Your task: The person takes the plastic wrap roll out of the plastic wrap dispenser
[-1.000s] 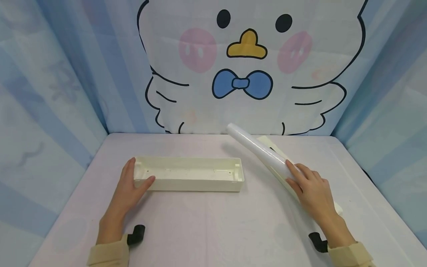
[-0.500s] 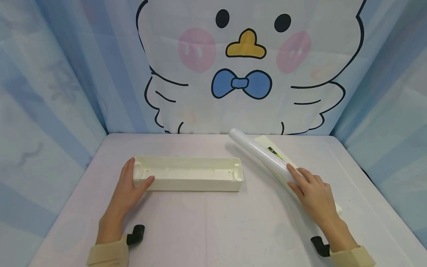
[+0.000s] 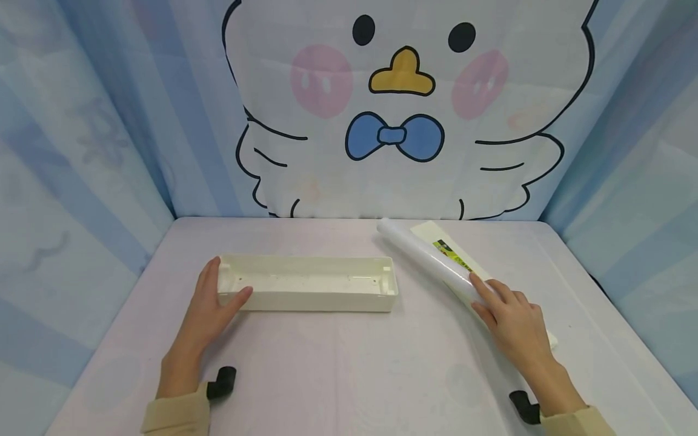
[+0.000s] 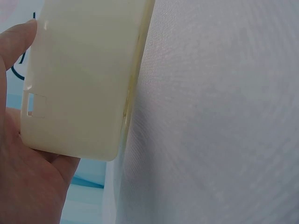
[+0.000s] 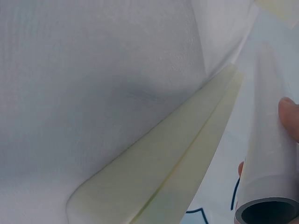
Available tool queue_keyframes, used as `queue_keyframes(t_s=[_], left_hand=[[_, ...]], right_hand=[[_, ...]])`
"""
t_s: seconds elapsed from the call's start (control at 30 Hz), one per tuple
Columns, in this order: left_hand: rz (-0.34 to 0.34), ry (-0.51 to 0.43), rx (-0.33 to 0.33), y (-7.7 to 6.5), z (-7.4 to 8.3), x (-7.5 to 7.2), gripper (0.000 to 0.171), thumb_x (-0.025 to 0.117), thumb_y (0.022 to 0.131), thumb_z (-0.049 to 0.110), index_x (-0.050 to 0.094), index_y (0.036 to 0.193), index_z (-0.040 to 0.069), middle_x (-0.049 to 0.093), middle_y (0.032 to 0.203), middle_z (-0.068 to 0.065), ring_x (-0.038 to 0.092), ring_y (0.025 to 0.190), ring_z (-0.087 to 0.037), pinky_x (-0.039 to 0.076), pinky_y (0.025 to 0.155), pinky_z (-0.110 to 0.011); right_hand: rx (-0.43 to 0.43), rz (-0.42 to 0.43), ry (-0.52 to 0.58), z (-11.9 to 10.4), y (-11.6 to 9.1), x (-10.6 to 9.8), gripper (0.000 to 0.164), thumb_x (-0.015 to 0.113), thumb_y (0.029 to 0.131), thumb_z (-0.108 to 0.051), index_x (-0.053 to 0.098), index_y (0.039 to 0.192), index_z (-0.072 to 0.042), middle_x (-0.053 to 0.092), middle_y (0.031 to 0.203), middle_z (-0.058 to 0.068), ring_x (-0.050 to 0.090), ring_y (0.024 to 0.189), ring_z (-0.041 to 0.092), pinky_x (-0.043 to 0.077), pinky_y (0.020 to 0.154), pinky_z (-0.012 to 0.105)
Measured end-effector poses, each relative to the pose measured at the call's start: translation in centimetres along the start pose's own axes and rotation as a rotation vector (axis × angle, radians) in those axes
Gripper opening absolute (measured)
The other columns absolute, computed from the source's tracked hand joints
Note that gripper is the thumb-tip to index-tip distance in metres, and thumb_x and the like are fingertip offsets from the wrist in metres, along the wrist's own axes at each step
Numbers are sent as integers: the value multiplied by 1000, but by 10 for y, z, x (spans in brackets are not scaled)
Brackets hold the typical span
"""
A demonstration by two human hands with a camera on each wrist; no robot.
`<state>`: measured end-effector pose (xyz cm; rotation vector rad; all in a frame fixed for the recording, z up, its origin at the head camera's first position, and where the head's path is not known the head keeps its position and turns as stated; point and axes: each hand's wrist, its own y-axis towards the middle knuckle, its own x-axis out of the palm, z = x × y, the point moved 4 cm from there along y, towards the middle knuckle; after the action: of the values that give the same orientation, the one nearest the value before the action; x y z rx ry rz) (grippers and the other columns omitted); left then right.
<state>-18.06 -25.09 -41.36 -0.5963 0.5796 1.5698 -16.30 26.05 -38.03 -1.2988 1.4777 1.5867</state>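
Note:
A long cream open-topped box [image 3: 322,302] lies left of centre on the table. Its left end is gripped by my left hand [image 3: 211,310], thumb over the front wall and fingers around the far side; in the left wrist view the box wall [image 4: 81,84] fills the hand. My right hand [image 3: 515,318] holds a roll of clear plastic film [image 3: 422,249] near its close end. The roll slants over a narrow cream lid [image 3: 433,232] with a yellow-green and black label. The right wrist view shows the roll [image 5: 268,172] hollow at its end, apart from the lid [image 5: 140,186].
A pale cloth [image 3: 338,369] covers the table. Behind it hangs a curtain [image 3: 272,72] with a cartoon bird, and blue striped curtains enclose both sides. Black camera mounts [image 3: 222,383] stick out beside the wrists.
My right hand has come slightly nearer and right, and the roll's far end has lowered toward the table. More of the lid's label shows. The left hand and box stay still.

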Motion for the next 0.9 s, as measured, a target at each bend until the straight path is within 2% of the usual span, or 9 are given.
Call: queue_keyframes(t_s=[0.4, 0.9], left_hand=[[8, -10, 19, 0, -1, 0, 103, 66, 96, 44, 0, 159, -3, 3, 164, -29, 8, 149, -47, 13, 117, -64], [9, -16, 22, 0, -1, 0, 103, 66, 96, 43, -1, 159, -3, 2, 164, -29, 7, 149, -47, 12, 117, -64]], right_hand=[[18, -52, -20, -2, -2, 2, 60, 72, 94, -20, 48, 149, -19, 56, 132, 24, 56, 108, 49, 44, 80, 68], [14, -45, -36, -3, -6, 3, 58, 73, 93, -19, 51, 147, -17, 58, 129, 22, 58, 104, 49, 45, 76, 66]])
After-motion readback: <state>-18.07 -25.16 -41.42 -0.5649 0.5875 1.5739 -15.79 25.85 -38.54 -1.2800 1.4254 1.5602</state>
